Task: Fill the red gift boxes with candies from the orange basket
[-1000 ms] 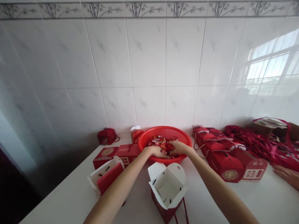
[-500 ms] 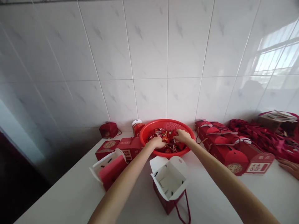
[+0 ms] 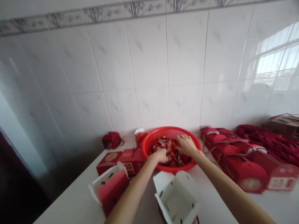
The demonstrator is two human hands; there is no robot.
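Note:
A red plastic basket by the wall holds a heap of small wrapped candies. My left hand reaches into its left side, fingers curled down around some of the wrapped pieces; the fingertips are partly hidden. Over the right side of the heap is my right hand, its thumb apart from bent fingers, with nothing visible in its grasp. Between my forearms, near me, stands an open gift box with a white inside and raised flaps. Left of my left forearm sits another open red box.
Closed red boxes stand in rows at the right, with a pile of dark red bags or ribbons behind. More red boxes lie left of the basket, and a small dark red box stands by the tiled wall.
The view has tilted up, so everything sits lower. My left hand remains among the candies. My right hand has spread its fingers somewhat. The other person's hand at the right has left view.

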